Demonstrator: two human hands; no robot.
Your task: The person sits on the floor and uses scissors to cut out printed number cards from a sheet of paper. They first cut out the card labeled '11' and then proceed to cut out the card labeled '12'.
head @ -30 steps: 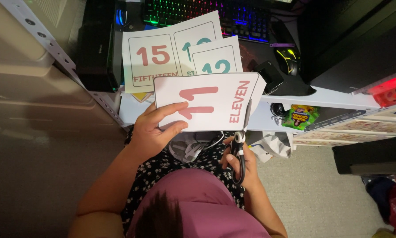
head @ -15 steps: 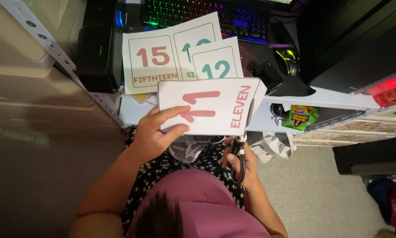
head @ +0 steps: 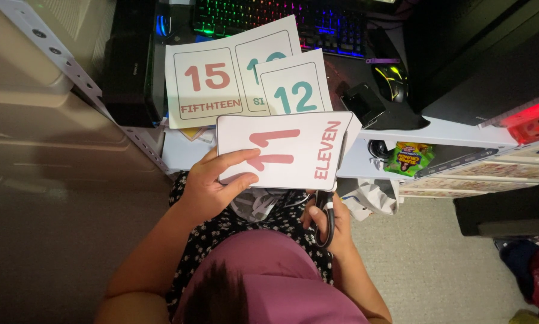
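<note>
My left hand [head: 212,183] grips the lower left corner of a white card [head: 305,147] printed with a large pink number, thumb across its face. I hold the card flat over my lap, in front of the desk edge. Below the card's right corner, my right hand [head: 340,231] is closed on black-handled scissors [head: 328,217]. Their blades point up toward the card's bottom edge, and the tips are hidden there.
A larger sheet with a pink number [head: 206,84] and a smaller teal-number card [head: 293,90] lie on the white desk [head: 455,131]. Behind them are a lit keyboard [head: 263,15], a mouse [head: 390,78], a black device [head: 362,102] and a green packet [head: 408,157]. A metal rack [head: 71,69] stands left.
The pink-number card has dropped slightly and levelled out in my left hand. My right hand with the scissors has barely moved.
</note>
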